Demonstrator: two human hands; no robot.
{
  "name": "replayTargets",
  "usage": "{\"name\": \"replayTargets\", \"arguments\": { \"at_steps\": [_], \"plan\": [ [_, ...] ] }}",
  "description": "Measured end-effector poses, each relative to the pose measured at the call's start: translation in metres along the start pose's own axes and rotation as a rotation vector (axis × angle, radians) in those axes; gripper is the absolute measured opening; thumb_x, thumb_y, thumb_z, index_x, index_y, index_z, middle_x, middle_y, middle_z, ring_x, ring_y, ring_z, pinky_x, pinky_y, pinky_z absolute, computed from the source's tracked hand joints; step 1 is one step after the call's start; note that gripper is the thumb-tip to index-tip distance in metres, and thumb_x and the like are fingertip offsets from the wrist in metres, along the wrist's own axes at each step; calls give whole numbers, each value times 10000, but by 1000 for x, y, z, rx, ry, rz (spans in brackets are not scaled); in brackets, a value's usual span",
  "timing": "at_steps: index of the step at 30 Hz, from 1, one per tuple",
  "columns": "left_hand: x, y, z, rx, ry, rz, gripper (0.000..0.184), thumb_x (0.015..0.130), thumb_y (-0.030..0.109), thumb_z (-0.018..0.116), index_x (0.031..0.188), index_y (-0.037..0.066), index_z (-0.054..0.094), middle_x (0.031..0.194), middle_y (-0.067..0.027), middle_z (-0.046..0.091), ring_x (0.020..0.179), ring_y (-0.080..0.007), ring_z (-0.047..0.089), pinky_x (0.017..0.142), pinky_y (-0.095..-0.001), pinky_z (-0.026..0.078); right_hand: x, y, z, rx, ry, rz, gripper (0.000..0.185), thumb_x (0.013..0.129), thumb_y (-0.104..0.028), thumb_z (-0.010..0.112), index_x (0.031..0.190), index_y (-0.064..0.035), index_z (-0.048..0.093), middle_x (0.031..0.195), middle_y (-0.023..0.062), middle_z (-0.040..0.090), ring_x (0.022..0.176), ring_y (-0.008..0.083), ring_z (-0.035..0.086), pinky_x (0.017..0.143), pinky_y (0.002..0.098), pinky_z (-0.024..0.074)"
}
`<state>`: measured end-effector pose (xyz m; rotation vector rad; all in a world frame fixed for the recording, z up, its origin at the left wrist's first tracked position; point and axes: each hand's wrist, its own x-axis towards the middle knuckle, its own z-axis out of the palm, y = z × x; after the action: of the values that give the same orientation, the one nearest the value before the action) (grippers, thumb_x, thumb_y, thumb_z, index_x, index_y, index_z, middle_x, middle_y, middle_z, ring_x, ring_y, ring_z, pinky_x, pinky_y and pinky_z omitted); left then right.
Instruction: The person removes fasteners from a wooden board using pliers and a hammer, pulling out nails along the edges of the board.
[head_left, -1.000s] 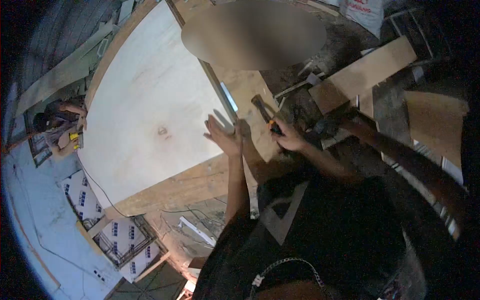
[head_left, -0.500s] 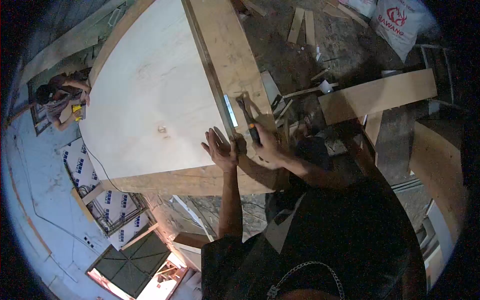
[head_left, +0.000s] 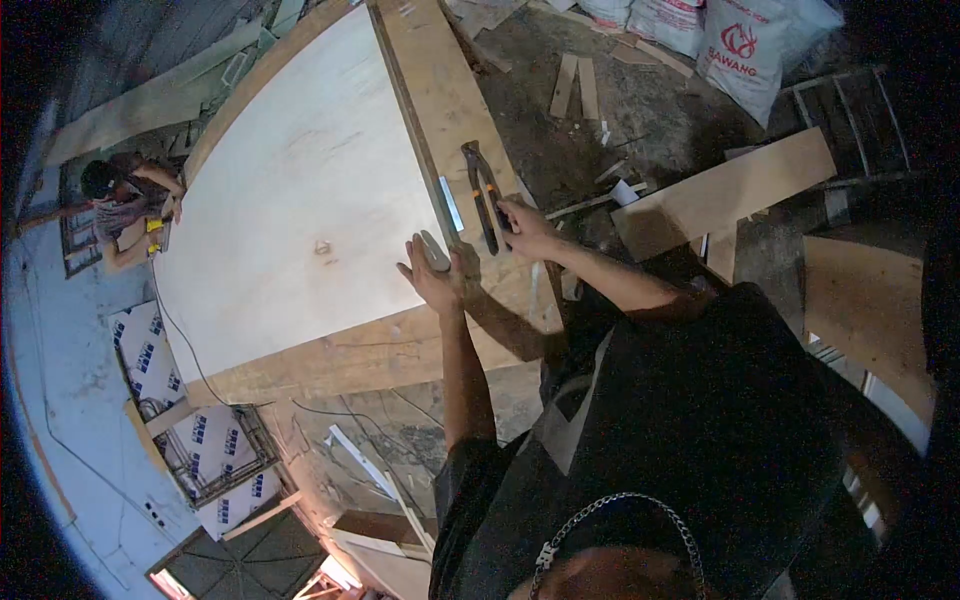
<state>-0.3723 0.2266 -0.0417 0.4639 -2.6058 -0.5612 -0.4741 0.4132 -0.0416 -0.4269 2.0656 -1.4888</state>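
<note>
My right hand (head_left: 527, 230) is closed on one handle of a pair of pincers (head_left: 480, 195) with black and orange handles. The handles are spread, and the dark head points away from me over the wooden border. My left hand (head_left: 437, 285) rests near the border of the white panel (head_left: 300, 200), fingers stretched out. A pale grey oval shape (head_left: 434, 252) shows against its fingers; I cannot tell whether it is held. Just beyond that hand, a bright narrow strip (head_left: 452, 204) lies along the dark groove beside the wooden border (head_left: 440, 90).
A co-worker (head_left: 130, 210) holds a yellow tool at the panel's far left edge, its cord running along the panel. To the right are a plank (head_left: 725, 185), wood offcuts (head_left: 575, 88) and white sacks (head_left: 745, 55). A curved wooden sheet (head_left: 865, 310) stands at far right.
The pincers' handles have spread apart, and my right hand now grips one of them. The pale oval shape has come into sight at my left hand. The camera view has shifted slightly.
</note>
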Motion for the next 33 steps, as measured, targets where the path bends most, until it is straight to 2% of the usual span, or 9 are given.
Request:
{"name": "replayTargets", "arguments": {
  "at_steps": [2,10,14,17,20,22,26,29,33],
  "plan": [
    [0,-4,1,-12,-14,21,735,674,290,667,1300,10,401,1312,-168,455,1277,-327,356,1093,-517,101,-23,-21,-10,-118,-129,89,588,812,-119,621,1318,-14,340,1213,190,447,1107,309,488,880,392,444],
    [-1,-4,2,-5,21,49,703,684,244,674,1304,41,411,1296,-150,478,1263,-318,378,1083,-526,136,-25,11,20,-426,81,-100,765,759,-311,680,1340,-50,256,1310,250,315,1082,378,500,808,418,486],
    [1,5,0,19,23,-56,672,699,264,677,1292,59,438,1275,-143,501,1250,-292,403,1096,-488,136,-9,-24,7,-474,-175,93,899,686,-459,694,1362,-47,268,1382,314,164,1164,417,421,783,487,463],
    [1,5,-1,54,6,-91,629,755,313,654,1286,48,444,1273,-134,507,1248,-283,410,1095,-473,147,12,-22,3,-718,-190,53,922,667,-436,713,1367,-44,259,1369,331,185,1218,457,333,856,537,407],
    [1,9,-2,57,-26,-111,615,786,343,638,1287,43,443,1283,-131,502,1252,-287,409,1090,-468,160,22,-6,2,-636,-283,-103,914,631,-346,759,1319,16,278,1256,355,321,967,457,527,801,493,454],
    [1,11,-5,52,-41,-111,613,792,344,633,1289,39,442,1293,-138,494,1259,-289,400,1091,-458,164,32,8,8,-321,-427,-22,975,615,-343,774,1376,-43,245,1360,338,199,1257,505,229,977,583,259],
    [3,32,1,80,-36,-238,631,728,200,703,1262,-9,438,1257,-146,519,1253,-289,404,1096,-440,172,52,-11,-25,-289,-668,42,989,589,-279,806,1376,-48,253,1352,312,234,1202,446,340,954,524,354],
    [16,71,12,53,155,-199,525,727,123,701,1192,-16,501,1139,-176,562,1051,-318,541,964,-422,400,46,20,3,-206,-566,-43,846,638,-224,786,1329,-22,341,1308,279,321,1184,406,371,948,473,386],
    [26,94,37,-73,-10,-315,459,849,173,588,1237,-40,468,1222,-214,509,1116,-364,494,937,-421,409,61,5,-15,-151,-667,-28,643,716,-73,691,1288,2,408,1317,277,335,1203,391,361,968,439,391]
  ]
}}
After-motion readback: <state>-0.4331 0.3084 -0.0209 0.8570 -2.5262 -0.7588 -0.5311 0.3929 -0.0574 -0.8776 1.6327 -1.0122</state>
